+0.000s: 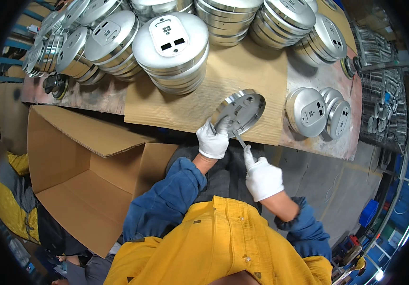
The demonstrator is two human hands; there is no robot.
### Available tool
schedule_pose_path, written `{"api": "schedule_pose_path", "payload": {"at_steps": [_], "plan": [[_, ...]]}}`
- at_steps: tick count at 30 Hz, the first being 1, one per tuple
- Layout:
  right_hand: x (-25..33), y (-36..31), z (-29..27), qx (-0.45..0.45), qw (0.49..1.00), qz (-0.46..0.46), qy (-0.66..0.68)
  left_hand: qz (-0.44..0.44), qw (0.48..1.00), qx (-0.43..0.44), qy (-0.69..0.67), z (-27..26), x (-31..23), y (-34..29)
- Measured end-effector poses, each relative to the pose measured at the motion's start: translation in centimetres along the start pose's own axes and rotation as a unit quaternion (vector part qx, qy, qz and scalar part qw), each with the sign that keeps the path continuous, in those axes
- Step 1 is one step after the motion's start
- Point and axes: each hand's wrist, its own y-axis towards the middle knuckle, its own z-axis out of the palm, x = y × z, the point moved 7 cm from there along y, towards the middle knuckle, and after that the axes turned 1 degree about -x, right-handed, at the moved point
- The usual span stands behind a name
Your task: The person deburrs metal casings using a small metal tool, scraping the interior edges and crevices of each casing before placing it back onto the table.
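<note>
A round metal cover point(252, 118) is tilted up at the front edge of the cardboard-covered table, its hollow inner side with cut-outs facing me. My left hand point(212, 142), in a white glove, grips its lower left rim, thumb on the inner side. My right hand point(264, 179), gloved too, is closed round a narrow flat metal tool point(238, 139) that looks like a file, index finger stretched along it. The tool's far end meets the cover's lower rim; its exact contact is too small to make out. Nearest beyond stands a stack of like covers point(171, 52).
More stacked covers point(111, 38) line the table's back. Two short piles of covers point(306, 112) stand at the right. An open cardboard box point(85, 180) is at my left, against the table. A handheld sander-like tool point(56, 86) lies at the table's left. Another person in yellow point(12, 204) is far left.
</note>
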Motion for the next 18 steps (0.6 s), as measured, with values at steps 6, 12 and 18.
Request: {"api": "schedule_pose_path", "payload": {"at_steps": [6, 12, 18], "plan": [[-1.4, -0.6, 3.8, -0.212, 0.974, 0.028, 0.079, -0.045, 0.998, -0.041, -0.005, -0.5, 0.8, 0.1], [-4.9, 0.6, 3.1, -0.319, 0.578, 0.274, 0.699, -0.284, 0.937, -0.011, -0.201, 1.3, 1.2, -1.5], [-6.7, 3.2, 0.6, -0.334, 0.605, 0.229, 0.686, -0.241, 0.942, 0.139, -0.186, 0.8, -0.3, -0.4]]}}
